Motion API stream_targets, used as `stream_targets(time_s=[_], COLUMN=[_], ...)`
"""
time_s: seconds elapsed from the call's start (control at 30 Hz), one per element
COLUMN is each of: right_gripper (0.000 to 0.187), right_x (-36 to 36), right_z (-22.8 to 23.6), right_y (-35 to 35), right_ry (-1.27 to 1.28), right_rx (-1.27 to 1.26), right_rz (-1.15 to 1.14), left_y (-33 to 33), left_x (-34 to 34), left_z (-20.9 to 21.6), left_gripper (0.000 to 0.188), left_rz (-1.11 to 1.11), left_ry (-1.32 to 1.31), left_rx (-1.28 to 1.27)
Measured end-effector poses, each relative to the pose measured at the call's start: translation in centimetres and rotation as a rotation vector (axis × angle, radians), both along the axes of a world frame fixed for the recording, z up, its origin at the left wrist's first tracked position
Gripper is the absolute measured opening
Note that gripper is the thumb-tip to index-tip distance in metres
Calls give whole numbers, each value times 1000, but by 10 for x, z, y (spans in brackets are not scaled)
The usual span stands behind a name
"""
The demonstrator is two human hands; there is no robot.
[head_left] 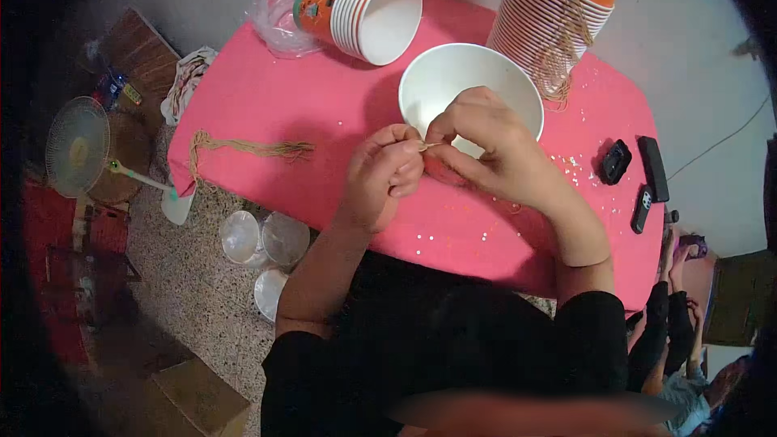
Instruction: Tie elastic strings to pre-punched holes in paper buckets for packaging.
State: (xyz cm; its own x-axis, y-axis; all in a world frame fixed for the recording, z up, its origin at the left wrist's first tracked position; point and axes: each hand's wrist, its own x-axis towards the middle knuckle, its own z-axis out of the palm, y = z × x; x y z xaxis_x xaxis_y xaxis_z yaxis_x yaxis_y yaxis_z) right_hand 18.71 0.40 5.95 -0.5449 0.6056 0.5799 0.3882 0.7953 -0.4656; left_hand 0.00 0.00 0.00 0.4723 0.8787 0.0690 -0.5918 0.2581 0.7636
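Over the near rim of a white-lined paper bucket [429, 73], my left hand [380, 178] and my right hand [494, 142] meet fingertip to fingertip. Both are closed in a pinch on a thin tan string [426, 146], of which only a short piece shows between them. A patch of the bucket's orange outer wall shows below my right fingers. My right hand covers part of the bucket's opening. To the left, a bundle of similar tan strings [255, 146] lies across the pink tablecloth [291, 113] and hangs over its edge.
A tall stack of paper buckets [526, 16], draped with more strings, stands at back right. A shorter stack [376, 20] lies tipped beside clear plastic wrap [283, 20]. Small white bits, a black tray [615, 162] and a remote [642, 209] are on the right. Clear tubs [285, 236] stand on the floor.
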Motion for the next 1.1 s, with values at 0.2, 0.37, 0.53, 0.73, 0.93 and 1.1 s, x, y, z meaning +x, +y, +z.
stream_targets(time_s=[0.2,0.37,0.53,0.73,0.93,1.1], right_gripper=[14,15,19,19,18,22], right_x=[-3,-1,2,9,14,14], right_z=[-2,0,2,1,6,7], right_y=[3,4,6,9,7,6], right_ry=[55,-15,-107,-218,-182,-151], right_rx=[80,242,383,442,324,337], right_rz=[25,-8,-137,-230,-219,-183], left_y=[0,-3,-1,-1,0,0], left_x=[-1,0,-2,-2,-5,-8], left_z=[2,2,1,-6,-13,-14], left_gripper=[6,8,8,6,6,4], left_rz=[3,20,-8,9,35,192], left_ry=[-5,-10,6,17,86,271], left_rx=[-40,-18,-14,20,99,270])
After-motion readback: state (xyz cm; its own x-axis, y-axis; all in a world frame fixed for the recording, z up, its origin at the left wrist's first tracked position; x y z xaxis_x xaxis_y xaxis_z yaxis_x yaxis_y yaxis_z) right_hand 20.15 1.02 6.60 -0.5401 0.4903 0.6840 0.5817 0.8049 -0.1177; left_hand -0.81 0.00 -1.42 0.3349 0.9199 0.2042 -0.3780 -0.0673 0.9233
